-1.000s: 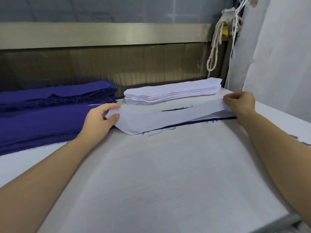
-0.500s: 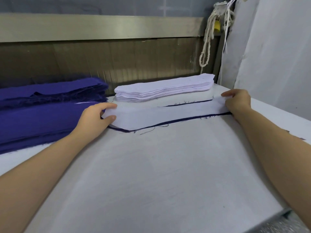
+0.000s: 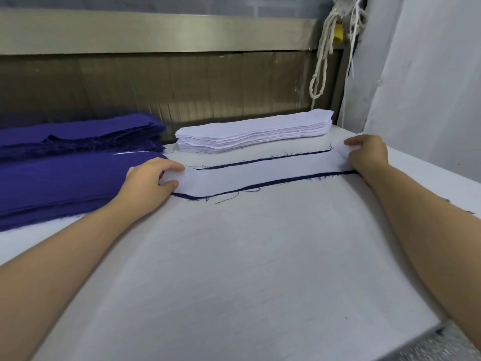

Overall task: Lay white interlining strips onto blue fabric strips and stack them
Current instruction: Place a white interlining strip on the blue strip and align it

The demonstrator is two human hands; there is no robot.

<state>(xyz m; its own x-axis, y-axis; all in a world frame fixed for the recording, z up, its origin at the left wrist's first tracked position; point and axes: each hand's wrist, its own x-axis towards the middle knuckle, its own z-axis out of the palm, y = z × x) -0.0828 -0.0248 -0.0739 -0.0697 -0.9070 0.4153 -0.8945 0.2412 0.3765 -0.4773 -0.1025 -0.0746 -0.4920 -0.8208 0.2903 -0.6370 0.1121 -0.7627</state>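
Item: white interlining strip (image 3: 260,173), long and narrow, lying flat across the far half of the table (image 3: 234,269), running from left to right and slightly away from the viewer. It lies on top of the blue fabric strip (image 3: 190,197), which shows only as thin dark edges with loose threads along the near and far sides of the white piece.

Left hand (image 3: 148,182): at the left end of the white interlining strip, thumb on top of the cloth, index finger reaching along its far edge, the end pinched between them. The remaining fingers are hidden under the hand.

Right hand (image 3: 368,155): at the right end of the same strip, fingers curled over the cloth and grasping it, knuckles toward the camera. Both forearms are bare and stretched forward over the table.

Stack of white interlining strips (image 3: 255,131): many layers, neatly piled, just behind the pair being laid, close to the back wall.

Near blue pile (image 3: 65,183): thick, flat stack of blue fabric at the left, touching the left hand's wrist side. Far blue pile (image 3: 78,134): a second stack behind it, with frayed edges.

Surroundings: metal rail (image 3: 156,32) along the back; knotted rope (image 3: 322,61) hanging at the right corner; white sheet (image 3: 429,87) hanging on the right.
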